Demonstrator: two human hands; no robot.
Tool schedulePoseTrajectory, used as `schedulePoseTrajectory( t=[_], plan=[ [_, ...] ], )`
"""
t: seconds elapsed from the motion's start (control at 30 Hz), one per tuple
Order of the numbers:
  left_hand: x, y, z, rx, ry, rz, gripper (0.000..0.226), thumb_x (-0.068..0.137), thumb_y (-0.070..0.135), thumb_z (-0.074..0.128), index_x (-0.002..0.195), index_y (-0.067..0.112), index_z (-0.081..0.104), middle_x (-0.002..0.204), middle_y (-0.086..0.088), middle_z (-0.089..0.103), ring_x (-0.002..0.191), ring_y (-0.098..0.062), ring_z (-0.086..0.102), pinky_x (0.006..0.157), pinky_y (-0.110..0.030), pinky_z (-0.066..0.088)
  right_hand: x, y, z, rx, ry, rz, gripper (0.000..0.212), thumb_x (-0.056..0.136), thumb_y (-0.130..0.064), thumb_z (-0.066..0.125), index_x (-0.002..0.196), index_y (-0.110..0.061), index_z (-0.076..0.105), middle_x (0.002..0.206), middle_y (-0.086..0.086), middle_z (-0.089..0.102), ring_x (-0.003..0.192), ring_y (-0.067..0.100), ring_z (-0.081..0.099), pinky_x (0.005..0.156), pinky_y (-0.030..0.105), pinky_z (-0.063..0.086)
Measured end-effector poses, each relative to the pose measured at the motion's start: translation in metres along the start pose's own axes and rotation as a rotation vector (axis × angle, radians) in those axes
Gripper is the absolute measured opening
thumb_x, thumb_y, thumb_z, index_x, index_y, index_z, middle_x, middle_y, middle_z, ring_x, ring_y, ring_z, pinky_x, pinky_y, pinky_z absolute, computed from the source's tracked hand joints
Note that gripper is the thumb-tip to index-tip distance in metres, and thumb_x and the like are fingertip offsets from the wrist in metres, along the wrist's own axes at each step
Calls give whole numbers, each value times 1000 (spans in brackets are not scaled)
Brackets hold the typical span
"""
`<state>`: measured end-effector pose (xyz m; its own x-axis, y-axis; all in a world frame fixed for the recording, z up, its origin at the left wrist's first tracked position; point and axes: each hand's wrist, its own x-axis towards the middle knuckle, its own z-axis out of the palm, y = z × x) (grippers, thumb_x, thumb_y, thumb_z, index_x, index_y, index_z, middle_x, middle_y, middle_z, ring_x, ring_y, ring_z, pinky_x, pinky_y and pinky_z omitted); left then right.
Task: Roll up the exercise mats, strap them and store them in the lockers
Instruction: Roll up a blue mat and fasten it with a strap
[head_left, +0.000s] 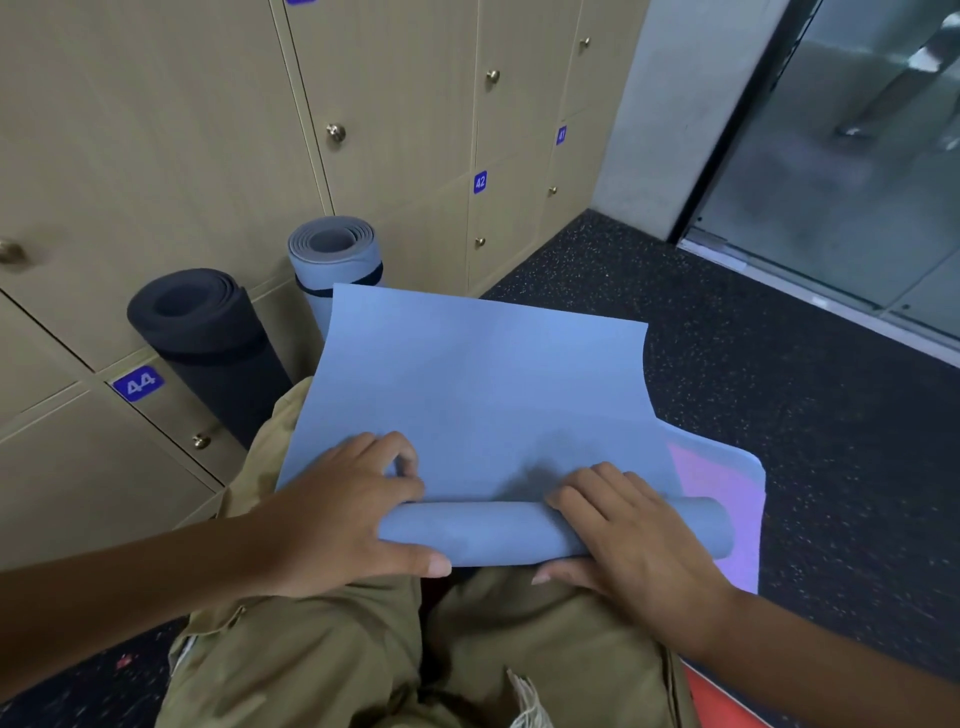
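Nearest the camera, the person's khaki trousers (363, 649) fill the lower frame, and a blue mat (483, 395) lies across the lap. Its near end is wound into a tight roll (519, 530). The left hand (343, 525) curls around the roll's left end — thumb along the near side, fingers bent over the top onto the flat sheet. The right hand (628, 540) clamps the right part of the roll the same way, thumb beneath, fingers over the top. The unrolled part stretches away from the person, over a pink-and-lilac mat (727, 499) on the dark speckled floor (779, 395). Farther off, a black rolled mat (208, 343) and a strapped pale blue rolled mat (337, 260) lean upright against the beige lockers (156, 156) — doors numbered 44 and 42.
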<state>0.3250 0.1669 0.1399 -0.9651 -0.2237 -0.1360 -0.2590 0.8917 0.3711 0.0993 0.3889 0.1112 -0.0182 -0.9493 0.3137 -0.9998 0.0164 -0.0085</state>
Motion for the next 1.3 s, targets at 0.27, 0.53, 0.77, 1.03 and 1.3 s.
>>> schedulePoseTrajectory(
  t=[0.27, 0.53, 0.77, 1.03, 1.3],
  plan=[
    [1, 0, -3, -30, 192, 105, 47, 83, 83, 57, 88, 37, 55, 87, 20, 48, 89, -7, 47, 81, -24, 40, 10, 13, -4, 298, -131, 74, 58, 89, -75, 48, 107, -23, 65, 98, -9, 53, 90, 11, 49, 81, 22, 39],
    [21, -15, -13, -208, 19, 30, 50, 80, 81, 57, 77, 30, 55, 83, 9, 54, 87, -13, 52, 77, -27, 43, 18, 15, -11, 224, -105, 61, 60, 95, -72, 45, 119, -21, 68, 104, -6, 57, 93, 16, 56, 81, 27, 48],
    [31, -23, -18, -249, -51, -6, 54, 79, 80, 56, 77, 27, 63, 83, 5, 56, 84, -16, 56, 72, -28, 44, 17, 3, -5, 247, 5, 141, 46, 100, -54, 51, 114, -15, 70, 104, -1, 60, 93, 20, 58, 85, 30, 45],
    [28, -10, -21, -166, 116, 15, 43, 87, 72, 45, 82, 33, 61, 83, 13, 57, 90, -8, 55, 78, -21, 40, 32, 22, -6, 490, -141, 231, 49, 96, -66, 49, 111, -25, 70, 98, -14, 56, 97, 3, 51, 87, 11, 38],
    [26, -12, -11, -166, 126, -31, 50, 80, 84, 47, 84, 36, 60, 90, 15, 56, 92, -9, 56, 78, -25, 42, 41, 30, -5, 580, -186, 281, 44, 92, -68, 52, 104, -31, 71, 92, -18, 58, 96, 2, 55, 82, 14, 41]
  ],
)
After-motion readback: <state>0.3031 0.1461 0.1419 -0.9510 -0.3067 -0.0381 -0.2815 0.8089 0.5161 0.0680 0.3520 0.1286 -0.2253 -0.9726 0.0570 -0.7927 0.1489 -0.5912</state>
